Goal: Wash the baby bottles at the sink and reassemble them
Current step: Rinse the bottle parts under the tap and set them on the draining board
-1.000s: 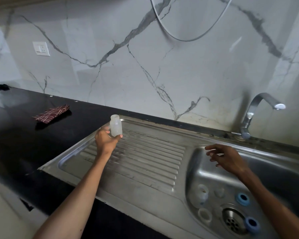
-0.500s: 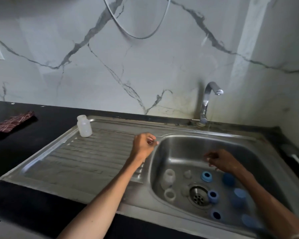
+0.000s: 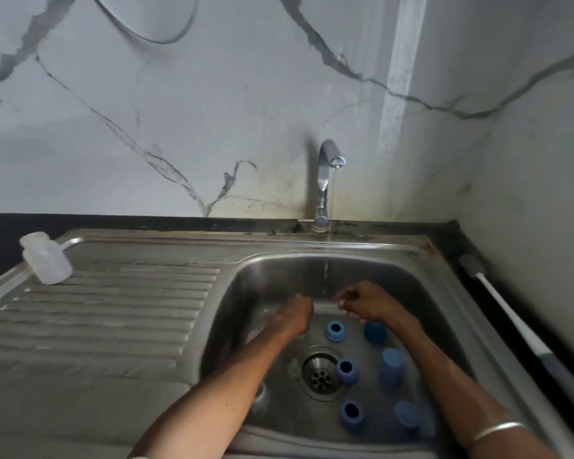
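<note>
**A:** What had changed since the frame before?

**B:** My left hand [image 3: 294,314] had come off the drainer and down into the sink [image 3: 421,283], meeting my right hand [image 3: 365,301] under the thin stream from the tap [image 3: 328,167]. The view had swung right as well, so the washed bottle [image 3: 47,260] sat far out at nine o'clock.

**A:** What did each grip have hold of?

**B:** I could not tell. My left fingers were curled down toward the basin floor and blurred; something pale lay beneath them, but whether I held it was hidden. My right fingers were bent, perhaps pinching something small and clear; it was too faint to name.

**A:** Where were the bottle parts?

**B:** One translucent bottle stood on the drainer's far left corner. In the basin, blue rings circled the drain [image 3: 320,374]: one [image 3: 335,331] at twelve o'clock of it, one [image 3: 347,371] touching its rim at three, one [image 3: 352,414] at five. Blue caps lay further right, the nearest [image 3: 391,364] at three o'clock.

**A:** How would they handle?

**B:** Light, I judged, stiff plastic, and slippery when wet. I would take the bottle round its body and a ring across its outer rim, since the steel gives no friction.

**A:** Any writing?

**B:** None I could read, on the parts or the sink.
</note>
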A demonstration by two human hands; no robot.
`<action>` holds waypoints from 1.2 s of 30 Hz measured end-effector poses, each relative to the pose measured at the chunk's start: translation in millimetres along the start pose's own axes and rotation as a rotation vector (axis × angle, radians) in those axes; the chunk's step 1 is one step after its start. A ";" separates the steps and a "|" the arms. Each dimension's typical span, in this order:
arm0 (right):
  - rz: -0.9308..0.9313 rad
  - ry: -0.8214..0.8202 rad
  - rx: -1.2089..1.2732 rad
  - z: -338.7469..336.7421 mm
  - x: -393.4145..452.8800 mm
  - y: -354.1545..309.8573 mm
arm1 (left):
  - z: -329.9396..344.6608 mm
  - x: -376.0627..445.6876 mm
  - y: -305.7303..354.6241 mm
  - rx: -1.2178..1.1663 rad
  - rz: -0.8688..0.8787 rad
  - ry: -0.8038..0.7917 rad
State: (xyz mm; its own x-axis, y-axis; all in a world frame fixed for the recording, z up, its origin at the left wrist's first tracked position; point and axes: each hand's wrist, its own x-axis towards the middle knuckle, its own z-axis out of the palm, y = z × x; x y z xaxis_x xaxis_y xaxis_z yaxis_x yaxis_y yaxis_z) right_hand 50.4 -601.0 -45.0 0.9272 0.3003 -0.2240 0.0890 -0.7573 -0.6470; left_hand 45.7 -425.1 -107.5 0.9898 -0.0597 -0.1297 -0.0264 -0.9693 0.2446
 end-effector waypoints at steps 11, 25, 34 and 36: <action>0.024 0.061 0.032 4.9 12.1 11.4 | 5.1 17.4 -0.8 -0.161 0.002 0.076; 0.017 0.197 0.139 8.7 15.7 15.3 | -25.4 20.0 11.9 -1.361 -0.123 0.149; -0.103 0.281 0.213 12.0 16.3 6.8 | -37.1 21.3 23.7 -1.618 -0.148 -0.021; -0.101 0.274 0.225 12.4 16.2 5.9 | -39.0 18.5 23.0 -1.586 -0.130 -0.022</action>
State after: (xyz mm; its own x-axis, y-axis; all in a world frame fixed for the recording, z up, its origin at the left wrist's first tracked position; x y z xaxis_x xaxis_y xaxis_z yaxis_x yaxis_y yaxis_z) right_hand 61.4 -593.4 -61.5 0.9835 0.1779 0.0330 0.1312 -0.5760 -0.8068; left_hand 68.9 -439.2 -66.8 0.9711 -0.0169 -0.2383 0.2347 0.2518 0.9389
